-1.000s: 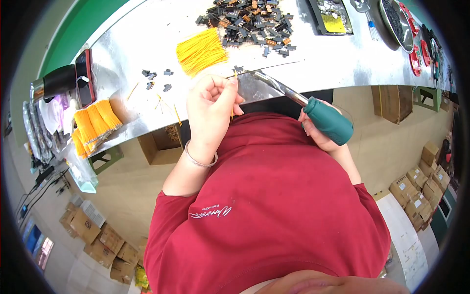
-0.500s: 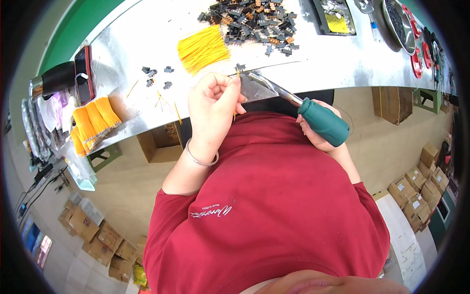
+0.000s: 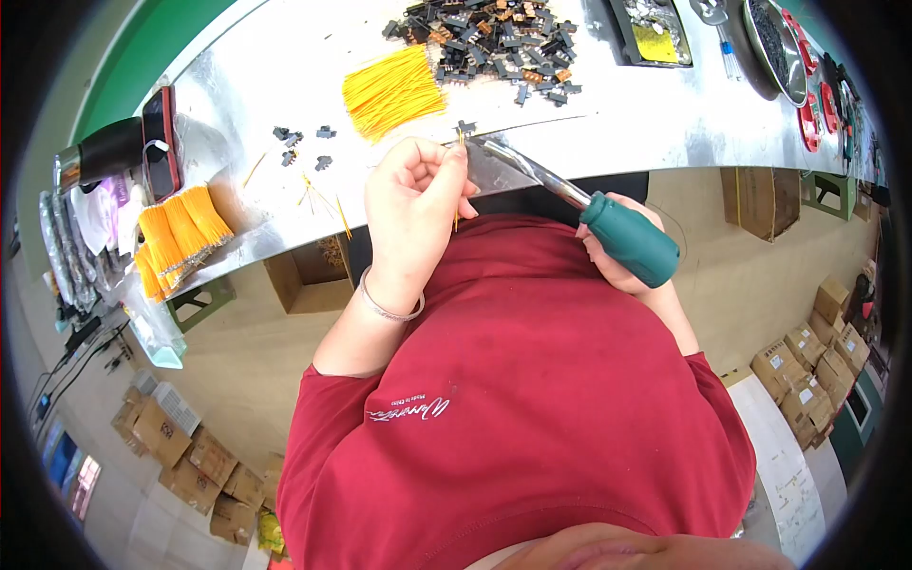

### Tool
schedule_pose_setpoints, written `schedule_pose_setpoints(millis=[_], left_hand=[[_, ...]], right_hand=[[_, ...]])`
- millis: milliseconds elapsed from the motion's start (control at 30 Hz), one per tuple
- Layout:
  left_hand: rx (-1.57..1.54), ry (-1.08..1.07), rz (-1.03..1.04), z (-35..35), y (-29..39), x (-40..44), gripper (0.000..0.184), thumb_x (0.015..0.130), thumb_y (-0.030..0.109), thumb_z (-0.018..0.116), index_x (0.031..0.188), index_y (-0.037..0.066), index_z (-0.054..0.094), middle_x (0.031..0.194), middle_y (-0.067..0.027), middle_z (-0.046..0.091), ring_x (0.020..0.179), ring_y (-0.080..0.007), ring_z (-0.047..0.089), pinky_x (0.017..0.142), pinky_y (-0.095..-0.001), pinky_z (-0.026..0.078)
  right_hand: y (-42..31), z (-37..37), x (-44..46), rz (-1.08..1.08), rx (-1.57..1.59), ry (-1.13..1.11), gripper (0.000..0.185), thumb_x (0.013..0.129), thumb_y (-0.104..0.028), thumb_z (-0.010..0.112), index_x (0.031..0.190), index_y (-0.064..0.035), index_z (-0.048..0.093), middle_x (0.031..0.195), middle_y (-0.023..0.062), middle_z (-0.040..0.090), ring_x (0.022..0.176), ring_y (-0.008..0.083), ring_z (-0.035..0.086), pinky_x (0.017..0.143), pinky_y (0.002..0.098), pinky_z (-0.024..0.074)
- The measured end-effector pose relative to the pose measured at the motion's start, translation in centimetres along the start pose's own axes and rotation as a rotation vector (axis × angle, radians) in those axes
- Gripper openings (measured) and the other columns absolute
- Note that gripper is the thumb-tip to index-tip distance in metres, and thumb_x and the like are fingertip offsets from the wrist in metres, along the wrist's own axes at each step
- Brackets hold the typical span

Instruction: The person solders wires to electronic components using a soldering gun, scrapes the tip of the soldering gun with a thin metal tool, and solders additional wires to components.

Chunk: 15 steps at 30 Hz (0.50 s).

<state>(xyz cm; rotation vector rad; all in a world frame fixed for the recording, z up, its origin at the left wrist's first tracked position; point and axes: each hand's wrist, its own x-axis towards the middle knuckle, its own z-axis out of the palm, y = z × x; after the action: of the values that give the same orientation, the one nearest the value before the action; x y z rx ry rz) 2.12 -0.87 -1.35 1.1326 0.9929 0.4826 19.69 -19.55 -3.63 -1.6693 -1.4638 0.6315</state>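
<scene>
Between the thumb and forefinger of my left hand [image 3: 415,195] is a thin yellow wire [image 3: 461,139], its lower end showing beneath the fingers. A small black slide switch [image 3: 465,126] sits at the wire's upper end, by the table's front edge. My right hand [image 3: 608,264] is wrapped round the green handle of a soldering iron [image 3: 630,239]. The iron's metal shaft slants up and left, its tip close to the switch; whether they touch I cannot tell. Just beyond lie a yellow wire bundle [image 3: 394,92] and a heap of black switches [image 3: 494,43].
Left of my hand are a few loose switches [image 3: 324,162] and stray wires [image 3: 312,193]. More wire bundles [image 3: 185,228] hang over the left edge near a black-and-red object [image 3: 161,142]. A metal bowl [image 3: 774,52] and a dark tray [image 3: 654,33] stand at the right.
</scene>
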Motion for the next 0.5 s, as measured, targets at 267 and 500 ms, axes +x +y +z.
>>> schedule_pose_setpoints(millis=[267,500], left_hand=[[0.01,0.004,0.002,0.03,0.0,-0.01,0.016,0.092,0.009,0.062,0.079,0.002,0.055,0.064,-0.0064,0.062,0.048,-0.0071,0.055,0.045,-0.019,0.043],[-0.052,-0.062,0.005,-0.42,-0.1,-0.02,0.015,0.094,0.009,0.06,0.081,0.002,0.055,0.066,-0.005,0.061,0.05,-0.0061,0.054,0.047,-0.0184,0.043]], right_hand=[[0.41,0.05,-0.52,0.029,0.016,0.021,0.016,0.08,0.001,0.063,0.095,-0.0008,0.061,0.084,0.0063,0.063,0.074,0.0144,0.064,0.069,0.0266,0.0523],[-0.01,0.72,-0.31,0.124,0.239,0.133,0.02,0.071,0.002,0.07,0.09,-0.0035,0.065,0.078,0.0083,0.064,0.067,0.0253,0.063,0.059,0.0322,0.0508]])
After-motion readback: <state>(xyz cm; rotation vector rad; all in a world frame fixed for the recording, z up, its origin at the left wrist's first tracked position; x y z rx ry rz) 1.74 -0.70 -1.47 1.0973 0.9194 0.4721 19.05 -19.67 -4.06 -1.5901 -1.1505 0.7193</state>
